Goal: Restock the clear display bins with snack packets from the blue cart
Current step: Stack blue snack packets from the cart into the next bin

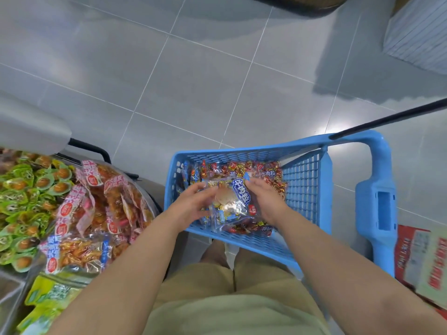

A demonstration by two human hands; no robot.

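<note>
A blue plastic cart (pixel 302 187) stands on the floor in front of me, holding several snack bags. On top lies a clear bag with a blue label (pixel 233 201), filled with small wrapped sweets. My left hand (pixel 193 204) grips its left edge and my right hand (pixel 264 199) grips its right edge, both inside the cart. Red-wrapped snack packets (pixel 244 168) fill the cart beneath and behind the bag. At the left a display bin (pixel 145 187) holds orange snack bags with pink labels (pixel 101 201).
Green-wrapped snacks (pixel 24 197) pile up at the far left, with yellow-green bags (pixel 48 298) below them. A red and white printed sheet (pixel 425 259) lies at the right. A black rod (pixel 391 119) crosses above the cart handle (pixel 377 199). Grey tiled floor lies beyond.
</note>
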